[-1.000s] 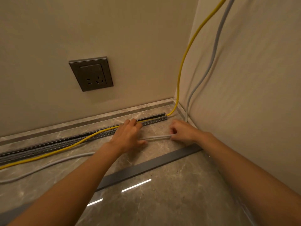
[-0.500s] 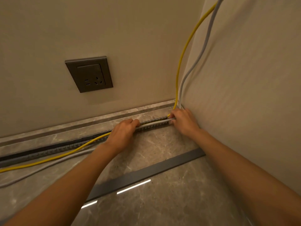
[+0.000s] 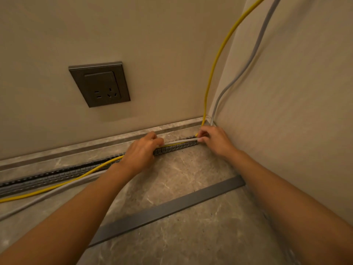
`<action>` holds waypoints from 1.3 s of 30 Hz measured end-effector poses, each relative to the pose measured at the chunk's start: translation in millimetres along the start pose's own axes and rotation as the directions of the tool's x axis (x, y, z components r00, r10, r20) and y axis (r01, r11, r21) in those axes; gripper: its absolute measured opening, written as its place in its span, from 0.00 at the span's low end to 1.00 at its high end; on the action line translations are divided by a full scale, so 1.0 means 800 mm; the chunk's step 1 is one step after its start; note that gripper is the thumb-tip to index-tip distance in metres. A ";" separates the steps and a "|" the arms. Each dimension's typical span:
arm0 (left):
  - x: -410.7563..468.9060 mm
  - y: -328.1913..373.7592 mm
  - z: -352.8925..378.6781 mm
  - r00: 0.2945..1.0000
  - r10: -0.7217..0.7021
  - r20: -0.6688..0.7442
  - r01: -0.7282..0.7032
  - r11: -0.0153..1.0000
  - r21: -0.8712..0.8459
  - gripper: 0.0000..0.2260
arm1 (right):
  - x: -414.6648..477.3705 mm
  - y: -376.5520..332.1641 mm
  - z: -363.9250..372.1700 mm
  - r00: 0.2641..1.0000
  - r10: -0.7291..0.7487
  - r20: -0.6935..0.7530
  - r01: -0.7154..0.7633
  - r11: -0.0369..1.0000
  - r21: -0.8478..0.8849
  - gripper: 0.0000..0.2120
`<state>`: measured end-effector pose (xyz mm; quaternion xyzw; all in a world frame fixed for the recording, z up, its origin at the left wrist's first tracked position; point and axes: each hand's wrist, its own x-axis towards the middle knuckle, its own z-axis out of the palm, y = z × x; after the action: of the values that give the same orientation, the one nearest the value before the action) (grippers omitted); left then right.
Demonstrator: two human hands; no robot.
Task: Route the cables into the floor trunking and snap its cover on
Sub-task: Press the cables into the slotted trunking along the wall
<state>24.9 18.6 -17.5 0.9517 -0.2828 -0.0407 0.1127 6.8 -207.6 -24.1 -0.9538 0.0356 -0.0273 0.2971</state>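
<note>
Counting in the head view gives two hands, two cables, one trunking, one cover and one socket.

The left hand (image 3: 141, 152) has its fingers curled down over the grey cable (image 3: 254, 50); the fingertips are hidden behind the knuckles. The right hand (image 3: 214, 139) pinches the same cable between thumb and fingers at the room corner.

Between the two sets of fingers, the grey cable runs straight along the open top of the trunking (image 3: 57, 175). Whether it is seated inside cannot be told. The yellow cable (image 3: 215, 62) lies just beneath it there. Left of the left fingers, both cables leave the trunking and trail over the floor (image 3: 191, 169) until the frame edge cuts them off. Above the right fingers, both climb the corner and leave the frame.

The trunking is a dark, straight channel with slotted, comb-like walls, set against the stone skirting (image 3: 95, 144). The cover (image 3: 172, 207), a flat smooth grey strip, lies on the glossy marbled floor, well apart from the fingers on the person's side; the forearms hide its ends. The socket (image 3: 100, 84), a dark square plate, sits on the wall above the left fingers.
</note>
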 end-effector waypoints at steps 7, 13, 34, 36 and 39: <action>0.006 0.007 0.002 0.998 -0.055 -0.006 0.055 0.998 0.019 0.16 | 0.007 -0.004 0.003 1.000 0.020 0.003 -0.020 1.000 -0.007 0.03; 0.006 0.006 0.004 0.997 -0.077 -0.026 0.077 0.997 -0.015 0.17 | 0.008 -0.009 0.003 0.998 0.025 0.051 -0.021 0.997 -0.072 0.03; 0.008 0.025 0.005 0.995 -0.027 0.093 0.003 0.967 0.256 0.14 | 0.007 -0.025 0.013 0.992 0.086 -0.091 -0.116 0.905 -0.410 0.11; 0.005 0.020 0.002 0.995 -0.013 0.102 -0.007 0.980 0.201 0.14 | 0.000 -0.035 0.012 0.993 0.093 -0.070 -0.114 0.892 -0.437 0.11; -0.004 0.018 0.000 0.996 0.011 0.092 -0.019 0.996 0.093 0.15 | -0.013 -0.044 0.006 0.989 0.133 -0.059 -0.145 0.892 -0.428 0.10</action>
<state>14.6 8.3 -14.1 0.9509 -0.2965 -0.0701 0.0554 -1.2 -174.9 -8.5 -0.9903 0.1130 -0.0111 0.0798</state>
